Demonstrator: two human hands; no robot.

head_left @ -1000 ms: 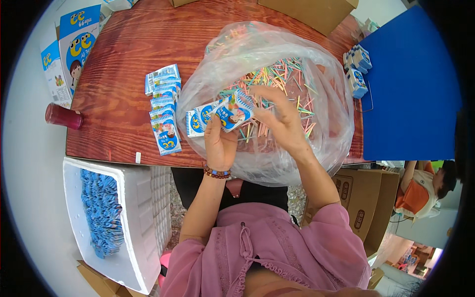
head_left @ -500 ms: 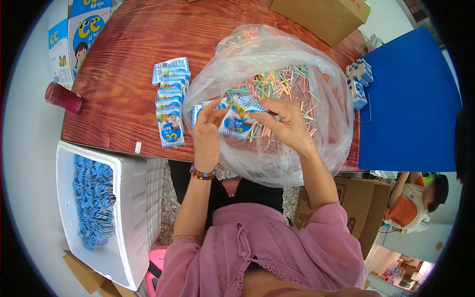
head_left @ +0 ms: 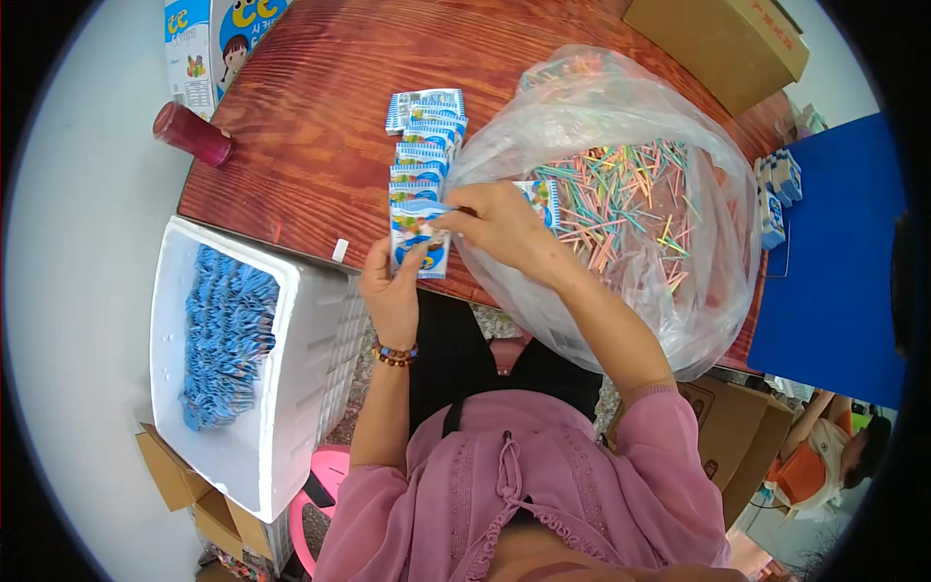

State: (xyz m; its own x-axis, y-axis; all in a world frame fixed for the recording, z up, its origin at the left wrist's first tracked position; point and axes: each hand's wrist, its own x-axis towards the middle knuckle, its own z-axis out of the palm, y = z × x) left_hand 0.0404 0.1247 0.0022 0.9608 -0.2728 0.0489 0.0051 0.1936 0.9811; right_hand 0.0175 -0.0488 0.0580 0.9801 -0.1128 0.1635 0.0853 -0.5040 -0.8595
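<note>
A small blue-and-white snack packet [head_left: 423, 254] lies at the near end of an overlapping row of matching packets [head_left: 419, 160] on the table. My left hand [head_left: 390, 299] pinches its lower left side between thumb and fingers. From the right, my right hand [head_left: 504, 228] reaches across with its fingertips closed at the packet's upper edge. Another packet [head_left: 543, 197] shows beyond my right wrist, on the clear plastic bag [head_left: 485, 145]. Thin multicoloured sticks [head_left: 606, 184] fill part of that bag.
The red wood-grain table [head_left: 320, 126] carries a dark red cup [head_left: 194, 134], a cardboard box [head_left: 718, 48] and a printed carton [head_left: 199, 58]. Left of me stands a white foam box [head_left: 291, 388] with blue packets. A blue panel [head_left: 834, 262] and another person [head_left: 815, 456] are at right.
Both hands have moved left from over the bag to the row's near end, bringing the packet with them. The view has shifted, so the table and boxes sit further right.
</note>
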